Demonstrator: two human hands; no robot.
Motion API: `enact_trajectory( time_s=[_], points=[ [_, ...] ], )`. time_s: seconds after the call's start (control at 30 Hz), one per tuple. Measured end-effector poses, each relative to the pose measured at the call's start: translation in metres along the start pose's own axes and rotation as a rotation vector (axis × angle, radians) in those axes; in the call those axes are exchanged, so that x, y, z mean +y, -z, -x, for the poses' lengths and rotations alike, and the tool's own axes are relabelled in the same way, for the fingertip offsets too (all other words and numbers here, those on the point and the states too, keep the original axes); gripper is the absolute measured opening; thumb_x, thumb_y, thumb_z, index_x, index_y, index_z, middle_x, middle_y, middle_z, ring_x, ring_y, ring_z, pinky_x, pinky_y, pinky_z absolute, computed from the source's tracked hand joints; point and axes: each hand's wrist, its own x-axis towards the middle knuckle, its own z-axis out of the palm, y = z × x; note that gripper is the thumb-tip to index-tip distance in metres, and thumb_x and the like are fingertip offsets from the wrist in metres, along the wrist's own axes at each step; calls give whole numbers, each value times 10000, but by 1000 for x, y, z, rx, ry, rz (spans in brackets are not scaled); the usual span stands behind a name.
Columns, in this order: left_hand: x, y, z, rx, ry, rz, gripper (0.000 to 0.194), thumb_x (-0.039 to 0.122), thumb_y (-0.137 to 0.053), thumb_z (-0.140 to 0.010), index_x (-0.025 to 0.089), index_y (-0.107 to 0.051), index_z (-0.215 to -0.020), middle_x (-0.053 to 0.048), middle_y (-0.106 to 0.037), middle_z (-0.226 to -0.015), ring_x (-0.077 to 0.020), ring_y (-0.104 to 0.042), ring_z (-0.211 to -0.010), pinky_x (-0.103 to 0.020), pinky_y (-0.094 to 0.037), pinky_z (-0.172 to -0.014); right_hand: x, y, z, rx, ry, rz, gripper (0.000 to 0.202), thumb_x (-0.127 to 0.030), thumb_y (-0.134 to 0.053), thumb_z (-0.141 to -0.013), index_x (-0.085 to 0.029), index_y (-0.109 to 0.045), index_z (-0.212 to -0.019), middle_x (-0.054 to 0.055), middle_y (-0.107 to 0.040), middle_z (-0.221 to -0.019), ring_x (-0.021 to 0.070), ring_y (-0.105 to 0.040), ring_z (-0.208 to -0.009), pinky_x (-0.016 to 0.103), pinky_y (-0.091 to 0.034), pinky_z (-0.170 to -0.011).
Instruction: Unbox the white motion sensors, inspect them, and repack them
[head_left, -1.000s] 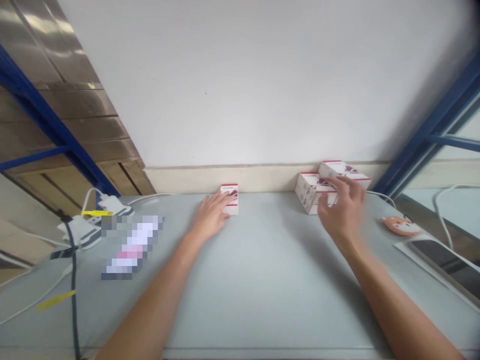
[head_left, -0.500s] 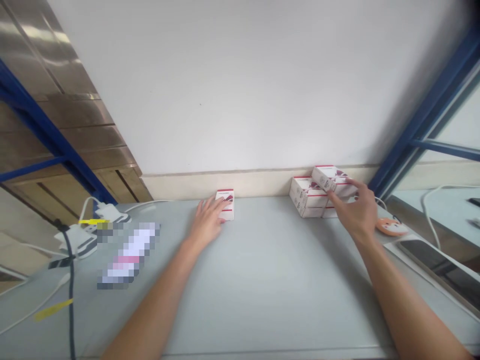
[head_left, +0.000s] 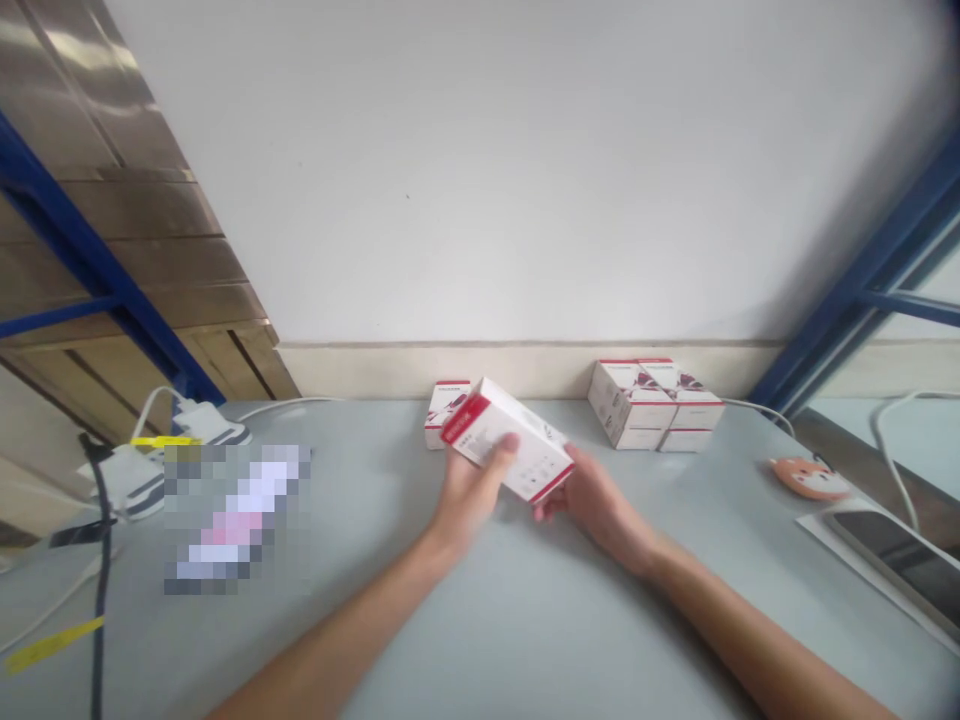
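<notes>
A white box with red edges (head_left: 517,445) is held tilted above the middle of the table. My left hand (head_left: 469,495) grips its left part, thumb across the printed face. At the lower right end, my right hand (head_left: 592,505) has its fingers round the corner, partly hidden by the box. Just behind the held box, a similar small box (head_left: 444,410) sits on the table near the wall. Farther right, several of the same boxes (head_left: 651,410) are stacked side by side against the wall.
On the left lie white power strips (head_left: 206,425) with cables and a blurred, pixelated flat object (head_left: 240,515). An orange animal-face item (head_left: 810,478) and a dark phone-like device (head_left: 896,555) lie on the right. Blue frame posts (head_left: 832,260) flank the table.
My right hand has moved left from the stack with a box, and the stack's top is now level. My left hand has left the small box and taken hold of the carried one.
</notes>
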Motion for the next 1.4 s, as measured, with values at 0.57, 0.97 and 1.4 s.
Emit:
enact_trajectory(
  time_s=[0.57,0.97,1.4],
  points=[
    [6,2,20,-364,34,-313,944,300,-788,-901,341,-165,-1610,-88,-736,-1283,-263,-769,-1044,-385,-636,-845,-25,10,23,235,391,658,287,-462,-593,-1034,-266,-614,-1242,58,-725,-1161,227,-667,-1050,330,-537,-865],
    [4,-3,21,-219,-1131,-786,806,230,-772,-779,375,-410,-1484,-137,-364,-1456,-322,-476,-1314,-503,-549,-1038,-51,0,23,419,155,276,467,-620,-560,-998,-214,-660,-790,-8,-541,-699,136,-478,-612,251,-363,-528],
    [21,4,8,-239,-966,-911,541,316,-830,-835,270,-556,-1299,-111,-659,-1198,-279,-648,-1107,-465,-566,-944,-37,0,20,581,485,481,234,-379,-459,-1082,-265,-656,-1134,37,-620,-1011,180,-612,-859,353,-507,-793]
  ],
)
